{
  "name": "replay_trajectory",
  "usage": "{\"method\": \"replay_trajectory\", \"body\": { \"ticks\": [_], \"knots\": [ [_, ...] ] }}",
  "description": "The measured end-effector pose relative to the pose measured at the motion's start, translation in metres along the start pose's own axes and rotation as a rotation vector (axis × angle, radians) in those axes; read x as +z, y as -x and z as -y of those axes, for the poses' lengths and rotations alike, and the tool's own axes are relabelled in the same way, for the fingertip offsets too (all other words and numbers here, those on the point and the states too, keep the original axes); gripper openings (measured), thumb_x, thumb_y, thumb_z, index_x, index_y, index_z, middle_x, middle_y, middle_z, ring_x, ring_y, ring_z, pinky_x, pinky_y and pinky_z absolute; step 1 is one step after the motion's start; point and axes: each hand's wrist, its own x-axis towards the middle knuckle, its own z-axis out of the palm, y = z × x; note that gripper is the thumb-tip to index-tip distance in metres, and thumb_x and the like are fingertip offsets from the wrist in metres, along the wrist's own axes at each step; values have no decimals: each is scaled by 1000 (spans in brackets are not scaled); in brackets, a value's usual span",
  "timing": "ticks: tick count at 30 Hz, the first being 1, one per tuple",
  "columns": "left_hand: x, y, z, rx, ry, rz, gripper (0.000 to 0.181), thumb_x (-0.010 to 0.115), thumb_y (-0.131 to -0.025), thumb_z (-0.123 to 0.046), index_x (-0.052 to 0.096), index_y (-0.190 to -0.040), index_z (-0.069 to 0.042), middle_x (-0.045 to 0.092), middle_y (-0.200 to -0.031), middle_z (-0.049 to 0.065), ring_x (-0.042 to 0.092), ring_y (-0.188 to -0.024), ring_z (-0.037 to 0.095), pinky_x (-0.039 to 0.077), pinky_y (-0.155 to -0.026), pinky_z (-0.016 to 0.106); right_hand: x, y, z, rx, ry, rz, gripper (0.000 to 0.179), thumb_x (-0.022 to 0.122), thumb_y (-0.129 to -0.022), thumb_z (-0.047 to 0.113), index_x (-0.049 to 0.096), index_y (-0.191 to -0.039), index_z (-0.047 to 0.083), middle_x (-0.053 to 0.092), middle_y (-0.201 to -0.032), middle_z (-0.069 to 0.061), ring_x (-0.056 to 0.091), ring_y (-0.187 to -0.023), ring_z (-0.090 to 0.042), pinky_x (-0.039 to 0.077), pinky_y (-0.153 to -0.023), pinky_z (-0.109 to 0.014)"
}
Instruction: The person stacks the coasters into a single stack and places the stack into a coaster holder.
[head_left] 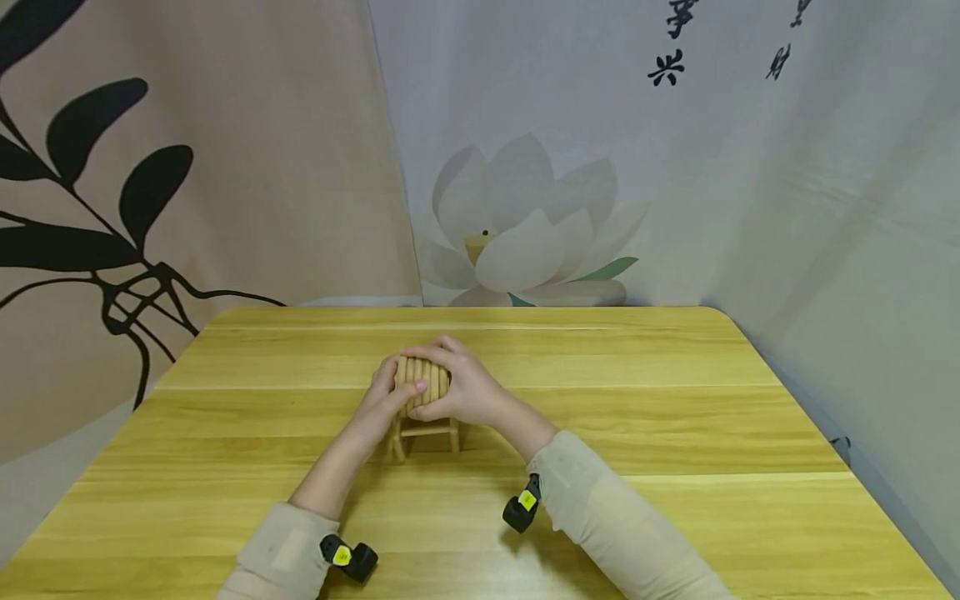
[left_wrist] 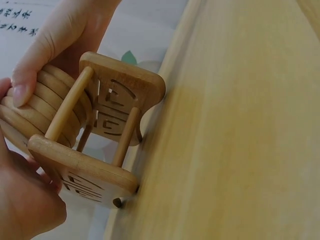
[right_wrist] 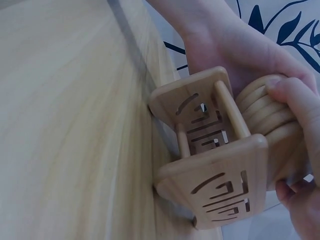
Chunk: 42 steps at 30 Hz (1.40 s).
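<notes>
A row of round wooden coasters (head_left: pixel 423 379) stands on edge at the top of a small wooden rack (head_left: pixel 426 431). My left hand (head_left: pixel 381 402) holds the row from the left, its thumb lying across the front of the coasters. From the other side my right hand (head_left: pixel 463 387) grips the same row, fingers over the top and thumb low at the front. In the left wrist view, the rack's side panels (left_wrist: pixel 112 100) show cut-out line patterns and are joined by round bars. Its feet stand on the table. The coasters' lower edges are partly hidden behind the rack in the right wrist view.
The wood-grain table (head_left: pixel 637 517) spreads around the rack. Behind it hangs a printed curtain (head_left: pixel 300 150) with dark leaves, a lotus flower and characters. A small black camera (head_left: pixel 521 504) is strapped at each sleeve cuff.
</notes>
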Motion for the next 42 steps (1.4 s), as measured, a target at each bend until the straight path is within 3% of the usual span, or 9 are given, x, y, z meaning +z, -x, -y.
{"method": "replay_trajectory", "body": {
  "ticks": [10, 16, 25, 34, 42],
  "knots": [
    [0, -2, 5, -3, -32, -6, 62, 55, -91, -39, 32, -144, -18, 17, -145, 12, 25, -123, 32, 34, -96, 49, 3, 1, -7, 13, 8, 7, 78, 89, -66, 20, 55, -136, 22, 47, -113, 1, 50, -98, -14, 48, -81, -26],
    [-1, -2, 11, -8, -30, 4, 66, 55, -91, -40, 30, -147, -16, 12, -150, 12, 18, -130, 33, 26, -103, 57, 5, 2, -9, 9, 13, 14, 78, 89, -66, 20, 55, -136, 22, 48, -111, 1, 50, -97, -13, 48, -81, -27],
    [-1, -2, 16, -3, -36, 8, 63, 56, -92, -40, 31, -145, -16, 18, -148, 9, 21, -126, 31, 30, -100, 51, 8, 5, -12, 28, 4, 25, 79, 89, -67, 21, 54, -137, 24, 48, -114, 2, 49, -99, -14, 48, -81, -27],
    [1, 0, 19, 17, -48, 5, 63, 56, -92, -40, 33, -145, -16, 9, -156, 1, 4, -139, 28, 19, -107, 61, 10, 9, -13, 25, 34, 17, 80, 89, -66, 20, 53, -138, 22, 49, -117, 1, 47, -103, -16, 47, -83, -30],
    [3, -1, 20, 22, -59, -1, 64, 57, -91, -38, 33, -145, -13, 8, -156, 1, 6, -139, 29, 22, -106, 60, 10, 11, -17, 15, 65, 6, 79, 89, -66, 22, 54, -137, 23, 50, -117, 3, 45, -105, -16, 42, -86, -34]
  ]
}}
